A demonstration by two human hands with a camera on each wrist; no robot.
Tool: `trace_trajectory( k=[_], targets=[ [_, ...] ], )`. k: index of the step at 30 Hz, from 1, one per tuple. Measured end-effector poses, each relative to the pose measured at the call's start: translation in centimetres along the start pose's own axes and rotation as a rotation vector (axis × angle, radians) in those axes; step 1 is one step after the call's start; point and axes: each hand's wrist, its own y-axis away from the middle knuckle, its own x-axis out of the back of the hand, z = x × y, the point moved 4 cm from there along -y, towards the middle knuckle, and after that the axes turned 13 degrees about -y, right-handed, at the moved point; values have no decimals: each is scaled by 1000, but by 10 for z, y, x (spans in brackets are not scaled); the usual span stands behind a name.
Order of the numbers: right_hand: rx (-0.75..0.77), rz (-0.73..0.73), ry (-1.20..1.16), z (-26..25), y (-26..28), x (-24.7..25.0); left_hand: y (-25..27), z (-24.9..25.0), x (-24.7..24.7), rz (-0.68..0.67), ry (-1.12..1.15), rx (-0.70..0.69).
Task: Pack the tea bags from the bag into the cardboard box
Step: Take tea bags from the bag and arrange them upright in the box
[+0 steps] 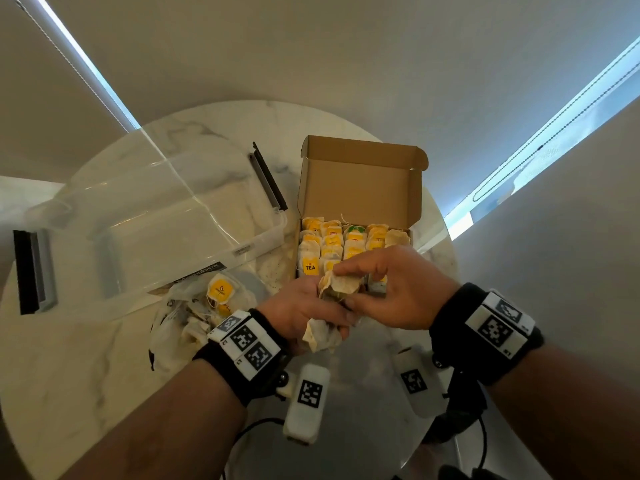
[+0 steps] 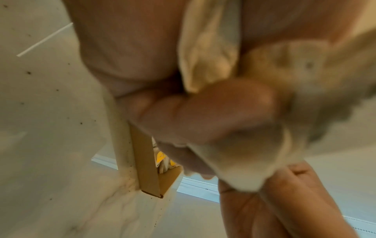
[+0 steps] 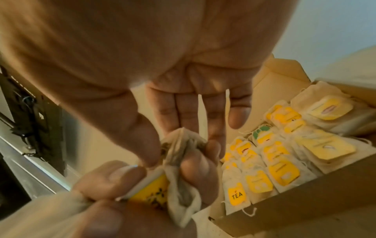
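An open cardboard box [image 1: 360, 183] stands on the round marble table, its rows filled with yellow-tagged tea bags [image 1: 332, 242]. Just in front of the box my left hand [image 1: 304, 315] grips a bunch of pale tea bags [image 1: 322, 336]. My right hand [image 1: 391, 289] pinches one tea bag [image 1: 341, 285] at the top of that bunch between thumb and fingertips. The right wrist view shows the pinched tea bag [image 3: 183, 161] and the filled box [image 3: 305, 206] to the right. A crumpled clear plastic bag [image 1: 194, 315] with more tea bags lies left of my left wrist.
A large clear plastic bin [image 1: 145, 216] lies on the table's left half, with black-and-grey latches [image 1: 268, 176] at its ends. Cables and a dark object [image 1: 460, 410] sit near the table's front edge under my right arm. Walls and window strips surround the table.
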Motion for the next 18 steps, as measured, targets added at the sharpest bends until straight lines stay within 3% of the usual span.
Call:
trace_trajectory(
  k=[3, 6, 12, 18],
  targets=[
    [-24, 18, 20, 4, 0, -3, 0, -1, -1, 26, 33, 17],
    [-123, 66, -140, 12, -3, -5, -1, -2, -1, 80, 69, 62],
    [-229, 357, -367, 28, -2, 3, -6, 1, -5, 154, 254, 117],
    [-210, 360, -449, 26, 2, 4, -9, 1, -10, 97, 254, 107]
  ],
)
